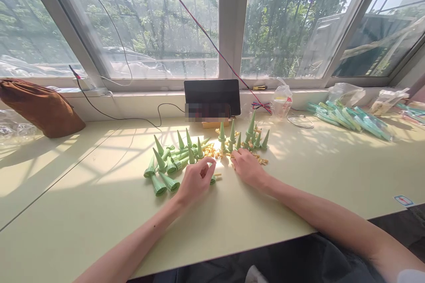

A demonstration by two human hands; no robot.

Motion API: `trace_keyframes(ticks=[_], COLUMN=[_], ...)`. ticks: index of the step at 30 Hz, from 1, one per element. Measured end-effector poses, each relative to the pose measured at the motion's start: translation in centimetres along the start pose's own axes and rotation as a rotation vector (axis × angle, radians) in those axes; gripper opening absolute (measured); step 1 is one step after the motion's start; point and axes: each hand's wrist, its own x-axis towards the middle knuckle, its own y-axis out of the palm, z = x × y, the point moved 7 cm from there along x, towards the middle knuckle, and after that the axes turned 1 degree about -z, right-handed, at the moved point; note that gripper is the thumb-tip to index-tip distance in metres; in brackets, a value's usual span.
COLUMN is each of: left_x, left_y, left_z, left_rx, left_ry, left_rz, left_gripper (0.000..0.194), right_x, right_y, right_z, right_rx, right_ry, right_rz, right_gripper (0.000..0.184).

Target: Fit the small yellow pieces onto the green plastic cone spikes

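Observation:
My left hand (pixel 196 177) is closed around a green plastic cone (pixel 213 181). Only part of the cone's rim shows past the fingers, with a small yellow piece (pixel 218 174) sticking out beside it. To the right, my right hand (pixel 246 166) rests low over the table with its fingers curled down at the small yellow pieces (pixel 262 159); its fingertips are partly hidden. Several green cones (pixel 160 185) stand or lie in a group left of my hands. More upright green cones (pixel 251 124) are behind my right hand, and a loose yellow pile (pixel 210 151) lies between the groups.
A dark tablet (pixel 212 92) leans near the window on a small stand. At the back are a plastic cup in a bag (pixel 282 101), bagged green items (pixel 352 119) and a coiled white cable (pixel 300 121). A brown drawstring bag (pixel 43 108) sits far left.

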Motion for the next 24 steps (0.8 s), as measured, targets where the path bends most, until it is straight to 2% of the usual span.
trace_keyframes(ticks=[11, 24], left_x=[0.01, -0.04], left_y=[0.02, 0.24], left_z=[-0.19, -0.34], left_rx=[0.011, 0.023], left_ry=[0.003, 0.021], left_rz=[0.006, 0.019], left_gripper=[0.020, 0.020], right_x=[0.09, -0.29], right_y=[0.46, -0.44], right_z=[-0.38, 0.29], right_rx=[0.129, -0.012], right_ry=[0.002, -0.038], right_rz=[-0.005, -0.077], right_gripper=[0.016, 0.015])
